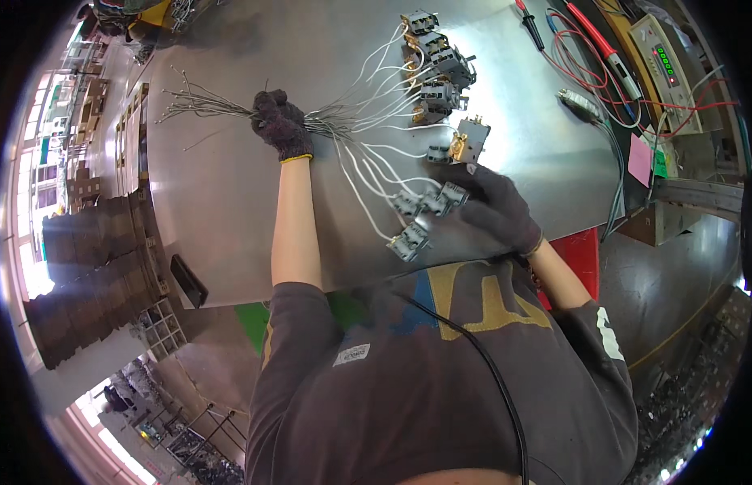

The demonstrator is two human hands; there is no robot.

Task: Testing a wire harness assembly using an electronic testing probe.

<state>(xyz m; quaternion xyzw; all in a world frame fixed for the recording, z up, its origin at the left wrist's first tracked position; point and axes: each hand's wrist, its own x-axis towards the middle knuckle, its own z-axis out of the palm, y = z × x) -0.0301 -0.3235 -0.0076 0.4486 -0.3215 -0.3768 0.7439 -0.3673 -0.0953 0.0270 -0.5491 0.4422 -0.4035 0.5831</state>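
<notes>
Now left hand [280, 125] clenches wire bundle [230, 109] mid-table; right hand [493, 206] grasps connector [452, 194] near edge.

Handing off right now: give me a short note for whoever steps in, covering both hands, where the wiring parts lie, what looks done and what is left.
Left hand, gloved, is closed around the bundle of grey wires on the metal table, loose wire ends fanning out to its left.
Right hand, gloved, rests on the small grey connectors near the table's front edge; whether it grips one cannot be told.
A row of switch blocks lies wired at the far side.
Test probes and a meter sit far right, untouched.
Done: the wires are gathered into one bundle. Left: the free ends left of the left hand remain loose.
</notes>
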